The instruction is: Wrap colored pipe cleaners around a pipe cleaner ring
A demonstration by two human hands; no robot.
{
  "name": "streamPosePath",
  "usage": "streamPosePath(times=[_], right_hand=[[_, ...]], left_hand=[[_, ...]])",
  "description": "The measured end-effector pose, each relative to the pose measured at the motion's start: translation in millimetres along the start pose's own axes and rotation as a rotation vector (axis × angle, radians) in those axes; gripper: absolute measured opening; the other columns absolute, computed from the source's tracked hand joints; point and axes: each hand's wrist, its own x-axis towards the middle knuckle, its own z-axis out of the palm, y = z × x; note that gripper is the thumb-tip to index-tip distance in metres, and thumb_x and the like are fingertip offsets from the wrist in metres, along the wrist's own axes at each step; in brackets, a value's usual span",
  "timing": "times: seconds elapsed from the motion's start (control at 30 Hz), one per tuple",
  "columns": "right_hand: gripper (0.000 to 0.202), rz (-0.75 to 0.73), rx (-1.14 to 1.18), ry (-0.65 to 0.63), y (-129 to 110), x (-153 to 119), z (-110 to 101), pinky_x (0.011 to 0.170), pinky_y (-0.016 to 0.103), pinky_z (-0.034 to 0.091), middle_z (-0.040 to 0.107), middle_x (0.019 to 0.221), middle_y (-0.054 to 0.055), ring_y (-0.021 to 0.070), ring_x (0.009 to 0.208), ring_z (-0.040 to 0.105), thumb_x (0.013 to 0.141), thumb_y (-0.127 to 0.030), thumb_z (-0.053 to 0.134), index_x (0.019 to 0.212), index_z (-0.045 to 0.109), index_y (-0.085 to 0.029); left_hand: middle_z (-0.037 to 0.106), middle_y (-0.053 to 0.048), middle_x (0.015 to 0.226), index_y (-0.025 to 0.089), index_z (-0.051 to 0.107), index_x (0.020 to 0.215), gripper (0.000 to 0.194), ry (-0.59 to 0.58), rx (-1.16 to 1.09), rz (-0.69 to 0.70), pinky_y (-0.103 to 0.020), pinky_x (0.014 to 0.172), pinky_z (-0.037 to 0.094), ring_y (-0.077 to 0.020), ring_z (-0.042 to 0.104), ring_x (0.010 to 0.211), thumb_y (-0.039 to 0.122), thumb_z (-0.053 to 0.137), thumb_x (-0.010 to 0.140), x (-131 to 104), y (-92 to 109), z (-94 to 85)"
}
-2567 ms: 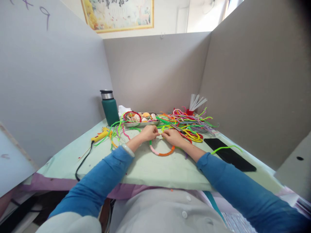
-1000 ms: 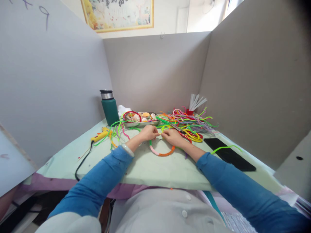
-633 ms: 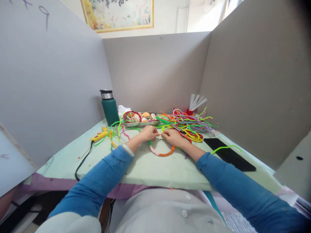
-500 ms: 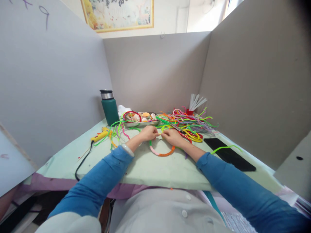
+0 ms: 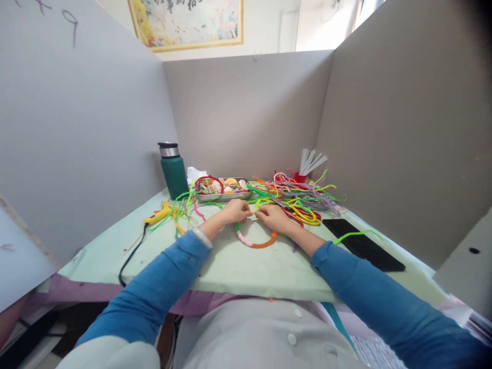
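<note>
Ring [image 5: 252, 245] of fuzzy wrapped bands (green, pale pink, orange visible) sits at centre, near arc over the pale green cloth [image 5: 230, 274], far side mostly hidden by fingers. Left hand [image 5: 236, 211] and right hand [image 5: 272, 216] meet there, thumb and forefinger of each pinched narrow on the ring's far part; the exact strand between them is too small to tell. Change over the last few frames: none visible; both hands and ring match their earlier positions. Reading: fine fingertip work at one spot, probably unfinished. Metal tray [image 5: 225, 196] of shells lies just beyond the hands, fuzzy stems [image 5: 307, 188] heaped to its right; yellow glue gun [image 5: 158, 215] rests well left.
</note>
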Motion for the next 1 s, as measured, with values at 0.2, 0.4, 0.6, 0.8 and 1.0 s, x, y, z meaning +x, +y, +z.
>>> streamPosePath(times=[0.2, 0.4, 0.6, 0.8, 1.0], right_hand=[[0.031, 0.002, 0.011, -0.005, -0.9, -0.1, -0.7, 0.054, 0.022, 0.027, 0.063, 0.068, 0.003, 0.0115, 0.061, 0.05, 0.083, -0.033, 0.04, 0.07, 0.063, -0.015], [0.033, -0.004, 0.004, 0.001, 0.3, 0.0, 0.8, 0.055, 0.022, 0.027, 0.063, 0.069, 0.004, 0.0117, 0.061, 0.05, 0.084, -0.034, 0.04, 0.071, 0.063, -0.015], [0.033, -0.009, 0.001, 0.006, 1.1, 0.2, 1.6, 0.053, 0.022, 0.026, 0.062, 0.067, 0.003, 0.011, 0.06, 0.049, 0.084, -0.034, 0.04, 0.068, 0.061, -0.016], [0.032, -0.003, -0.005, 0.003, -0.3, -0.2, 0.5, 0.053, 0.022, 0.026, 0.062, 0.067, 0.003, 0.0113, 0.06, 0.05, 0.083, -0.034, 0.04, 0.069, 0.062, -0.015], [0.032, 0.001, -0.012, -0.001, -0.5, 0.0, 0.1, 0.053, 0.022, 0.026, 0.063, 0.068, 0.003, 0.0115, 0.06, 0.05, 0.083, -0.034, 0.04, 0.069, 0.063, -0.016]], left_hand=[[0.064, -0.003, 0.06, 0.013, 0.062, 0.074, 0.028, -0.005, 0.015, 0.013, -0.02, 0.052, 0.038, -0.0127, 0.056, 0.055, 0.038, 0.049, 0.075, 0.9, -1.9, 0.5], [0.065, -0.003, 0.06, 0.013, 0.062, 0.073, 0.027, -0.011, 0.018, 0.021, -0.02, 0.053, 0.038, -0.0122, 0.055, 0.055, 0.036, 0.048, 0.075, 1.8, -3.0, 1.5], [0.065, -0.003, 0.06, 0.013, 0.062, 0.073, 0.026, -0.02, 0.013, 0.027, -0.019, 0.051, 0.037, -0.0117, 0.055, 0.053, 0.034, 0.047, 0.076, 1.2, -2.2, 1.3], [0.064, -0.003, 0.059, 0.013, 0.062, 0.071, 0.026, -0.016, 0.03, 0.026, -0.019, 0.051, 0.036, -0.0117, 0.055, 0.053, 0.035, 0.048, 0.075, 1.7, -1.6, 0.7], [0.065, -0.002, 0.06, 0.013, 0.062, 0.073, 0.025, -0.01, 0.031, 0.023, -0.019, 0.053, 0.037, -0.0119, 0.054, 0.054, 0.035, 0.049, 0.075, 0.4, -0.6, 0.1]])
